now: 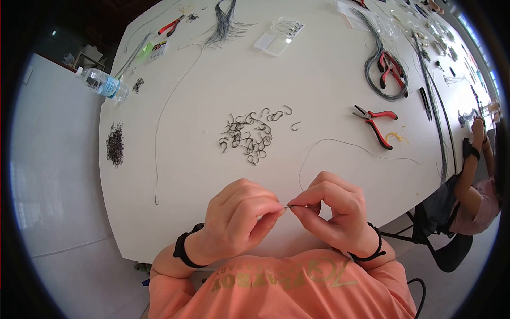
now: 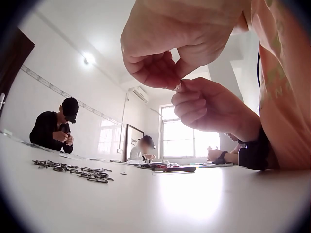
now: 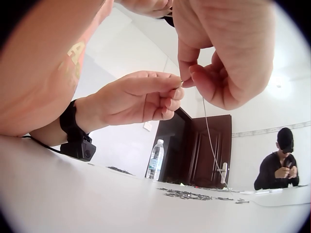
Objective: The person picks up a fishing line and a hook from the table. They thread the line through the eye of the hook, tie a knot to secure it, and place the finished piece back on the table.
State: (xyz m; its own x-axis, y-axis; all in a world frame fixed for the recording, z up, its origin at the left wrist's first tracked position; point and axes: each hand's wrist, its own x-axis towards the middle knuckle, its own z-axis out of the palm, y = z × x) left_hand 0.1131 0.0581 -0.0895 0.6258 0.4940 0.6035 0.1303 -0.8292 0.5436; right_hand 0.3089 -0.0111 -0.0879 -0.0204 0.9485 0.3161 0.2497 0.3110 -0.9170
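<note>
Over the table's near edge my two hands meet fingertip to fingertip. My left hand point(image 1: 239, 215) pinches a tiny dark fish hook point(image 1: 288, 207) between thumb and forefinger; most of it is hidden by the fingers. With thumb and index finger my right hand point(image 1: 334, 207) grips the end of a thin grey fishing line point(image 1: 317, 142), close against the hook. From that hand the line point(image 3: 208, 124) drops to the table and curves off to the right. Ahead of the hands lies a loose pile of dark fish hooks point(image 1: 247, 135).
Red-handled pliers point(image 1: 380, 125) lie right, near coiled line point(image 1: 366, 80). Another line, with a hook point(image 1: 156, 201) on its end, stretches along the left. A bottle point(image 1: 103, 84), a dark pile of small parts point(image 1: 115, 144) and a clear box point(image 1: 279, 36) sit farther out. Other people sit around the table.
</note>
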